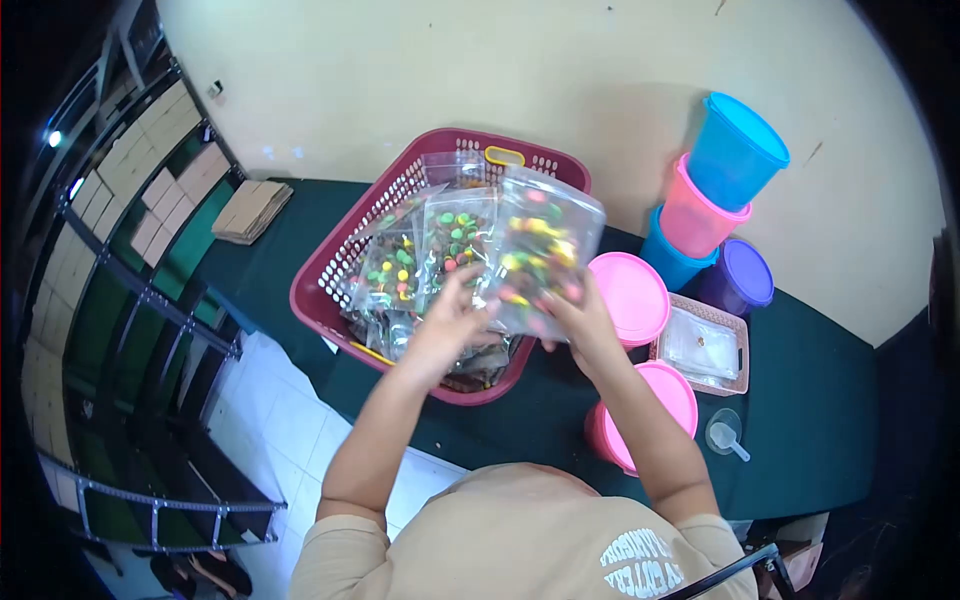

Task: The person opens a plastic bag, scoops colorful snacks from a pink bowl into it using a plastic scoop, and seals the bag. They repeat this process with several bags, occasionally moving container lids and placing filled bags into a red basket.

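Note:
My right hand [572, 312] grips the lower part of a clear plastic bag [540, 235] filled with colourful round candies, partly blurred, above the right side of a maroon laundry basket [325, 245]. Over the front of the basket is my left hand [450, 325], its thumb and fingers apart, fingertips close by the bottom of another candy bag [458, 225]. Several similar bags, such as one with green, yellow and pink pieces [390, 272], lean and lie in the basket.
Right of the basket stand two tubs with pink lids [630, 298] [662, 405]. Behind them rise stacked blue [740, 150] and pink tubs [700, 210], beside a purple tub [745, 275]. A small basket of plastic bags [705, 345], a scoop [727, 438] and flattened cardboard [250, 210] share the table.

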The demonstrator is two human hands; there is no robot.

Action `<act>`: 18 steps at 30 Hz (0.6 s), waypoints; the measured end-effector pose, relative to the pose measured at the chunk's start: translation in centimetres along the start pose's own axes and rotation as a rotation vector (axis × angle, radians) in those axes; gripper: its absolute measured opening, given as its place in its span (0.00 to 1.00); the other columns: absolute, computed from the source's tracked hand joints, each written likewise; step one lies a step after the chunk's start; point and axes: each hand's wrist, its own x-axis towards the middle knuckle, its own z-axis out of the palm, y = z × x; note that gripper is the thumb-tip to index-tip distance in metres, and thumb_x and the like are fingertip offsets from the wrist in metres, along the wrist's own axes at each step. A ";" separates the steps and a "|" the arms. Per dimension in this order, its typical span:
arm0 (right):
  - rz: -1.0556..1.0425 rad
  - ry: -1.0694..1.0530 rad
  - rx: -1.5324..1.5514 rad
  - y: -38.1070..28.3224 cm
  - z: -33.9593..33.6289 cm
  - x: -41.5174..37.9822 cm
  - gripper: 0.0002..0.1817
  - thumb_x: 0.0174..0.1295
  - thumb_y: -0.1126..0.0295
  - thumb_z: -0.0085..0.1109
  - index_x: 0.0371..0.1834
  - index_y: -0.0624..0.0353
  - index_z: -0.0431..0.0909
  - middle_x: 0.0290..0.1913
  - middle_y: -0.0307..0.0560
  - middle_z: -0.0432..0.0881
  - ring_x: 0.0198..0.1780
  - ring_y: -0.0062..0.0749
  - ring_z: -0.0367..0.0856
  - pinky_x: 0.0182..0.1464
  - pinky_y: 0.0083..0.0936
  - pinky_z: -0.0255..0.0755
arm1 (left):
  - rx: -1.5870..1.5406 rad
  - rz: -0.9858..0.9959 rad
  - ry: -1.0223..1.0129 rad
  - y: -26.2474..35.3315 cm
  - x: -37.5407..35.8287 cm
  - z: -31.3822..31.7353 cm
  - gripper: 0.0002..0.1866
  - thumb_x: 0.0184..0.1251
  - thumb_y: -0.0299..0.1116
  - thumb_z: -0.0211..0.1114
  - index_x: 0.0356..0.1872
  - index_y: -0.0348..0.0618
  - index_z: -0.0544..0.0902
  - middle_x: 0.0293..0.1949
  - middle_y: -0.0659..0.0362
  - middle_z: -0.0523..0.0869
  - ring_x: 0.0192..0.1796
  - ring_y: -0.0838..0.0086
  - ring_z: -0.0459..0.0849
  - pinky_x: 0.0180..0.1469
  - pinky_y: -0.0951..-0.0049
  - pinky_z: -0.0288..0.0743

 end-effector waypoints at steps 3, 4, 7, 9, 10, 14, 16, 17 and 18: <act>0.060 -0.070 0.004 0.3 3.6 8.6 0.37 0.61 0.62 0.64 0.67 0.60 0.53 0.54 0.55 0.74 0.45 0.38 0.82 0.28 0.29 0.78 | -0.018 0.102 0.137 3.2 4.9 -3.8 0.26 0.70 0.33 0.60 0.66 0.41 0.64 0.53 0.53 0.80 0.45 0.67 0.86 0.43 0.68 0.83; 0.078 -0.027 -0.034 0.0 4.9 10.9 0.39 0.60 0.59 0.65 0.67 0.61 0.52 0.55 0.56 0.73 0.50 0.40 0.80 0.31 0.32 0.80 | 0.048 0.124 0.142 4.0 6.8 -5.5 0.29 0.69 0.34 0.60 0.68 0.40 0.59 0.53 0.51 0.79 0.47 0.64 0.84 0.48 0.64 0.82; 0.197 0.104 -0.036 2.5 5.0 16.8 0.42 0.61 0.54 0.65 0.71 0.56 0.51 0.57 0.50 0.72 0.52 0.34 0.78 0.36 0.35 0.77 | 0.121 0.136 0.438 3.7 11.0 -10.6 0.42 0.66 0.42 0.61 0.74 0.45 0.46 0.64 0.46 0.70 0.60 0.56 0.76 0.59 0.53 0.70; 0.096 0.135 -0.077 3.0 4.7 15.3 0.39 0.61 0.57 0.64 0.69 0.59 0.52 0.58 0.53 0.73 0.53 0.36 0.78 0.39 0.35 0.78 | 0.249 0.254 0.484 1.0 12.6 -13.9 0.41 0.67 0.42 0.61 0.74 0.45 0.48 0.65 0.47 0.69 0.62 0.57 0.74 0.62 0.55 0.68; 0.022 0.155 -0.127 3.6 4.1 13.9 0.37 0.62 0.59 0.64 0.67 0.61 0.53 0.59 0.55 0.74 0.54 0.38 0.77 0.41 0.35 0.78 | 0.363 0.357 0.551 -0.1 12.5 -14.4 0.40 0.67 0.42 0.61 0.74 0.45 0.50 0.66 0.47 0.67 0.64 0.58 0.72 0.64 0.57 0.65; -0.273 -0.060 -0.480 2.6 0.7 3.2 0.27 0.63 0.70 0.58 0.64 0.59 0.61 0.57 0.52 0.76 0.53 0.37 0.77 0.51 0.31 0.74 | 0.422 0.343 0.275 1.8 3.9 -9.6 0.28 0.68 0.30 0.59 0.67 0.37 0.63 0.61 0.52 0.75 0.55 0.70 0.78 0.56 0.71 0.72; -0.395 -0.033 -0.822 3.3 -1.0 -1.2 0.22 0.60 0.70 0.61 0.57 0.58 0.71 0.57 0.51 0.77 0.55 0.42 0.76 0.56 0.36 0.70 | 0.430 0.406 0.226 -0.6 1.7 -8.2 0.21 0.68 0.29 0.59 0.61 0.37 0.71 0.53 0.54 0.81 0.51 0.72 0.80 0.52 0.71 0.74; -0.398 -0.062 -0.923 3.8 -1.5 -3.0 0.20 0.58 0.69 0.62 0.54 0.58 0.73 0.58 0.50 0.77 0.57 0.45 0.74 0.59 0.38 0.67 | 0.423 0.394 0.205 -1.0 0.6 -7.0 0.21 0.68 0.29 0.59 0.61 0.37 0.71 0.53 0.54 0.81 0.51 0.72 0.80 0.52 0.71 0.74; -0.394 -0.085 -1.025 4.3 -2.2 -4.7 0.19 0.57 0.68 0.63 0.52 0.57 0.76 0.59 0.49 0.76 0.59 0.47 0.73 0.62 0.40 0.63 | 0.469 0.450 0.169 -1.0 -0.6 -5.3 0.18 0.67 0.27 0.59 0.57 0.37 0.74 0.48 0.54 0.83 0.48 0.71 0.81 0.51 0.71 0.74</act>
